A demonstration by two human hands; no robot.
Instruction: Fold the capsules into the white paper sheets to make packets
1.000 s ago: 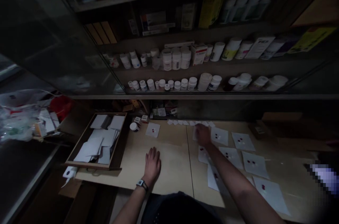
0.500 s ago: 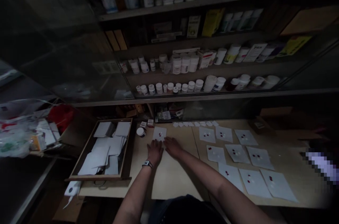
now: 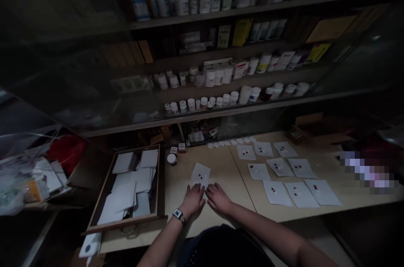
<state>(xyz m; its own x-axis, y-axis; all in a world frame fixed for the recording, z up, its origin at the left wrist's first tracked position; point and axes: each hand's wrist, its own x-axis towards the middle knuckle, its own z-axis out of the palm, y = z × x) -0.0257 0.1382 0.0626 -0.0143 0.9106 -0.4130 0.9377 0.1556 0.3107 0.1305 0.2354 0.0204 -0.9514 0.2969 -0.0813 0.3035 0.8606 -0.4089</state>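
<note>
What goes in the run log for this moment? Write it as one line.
left hand: palm down, empty | right hand: palm down, empty | nearest: white paper sheet

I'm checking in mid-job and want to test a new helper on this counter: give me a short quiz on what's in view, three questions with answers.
1. Multiple choice: the wristwatch is on which wrist? A, left; B, right.
2. True or false: the open wooden drawer holds loose white paper sheets.
3. Count: how many white sheets with red pills lie to the right of the right hand?

Key: 1, A; 2, true; 3, nine.
</note>
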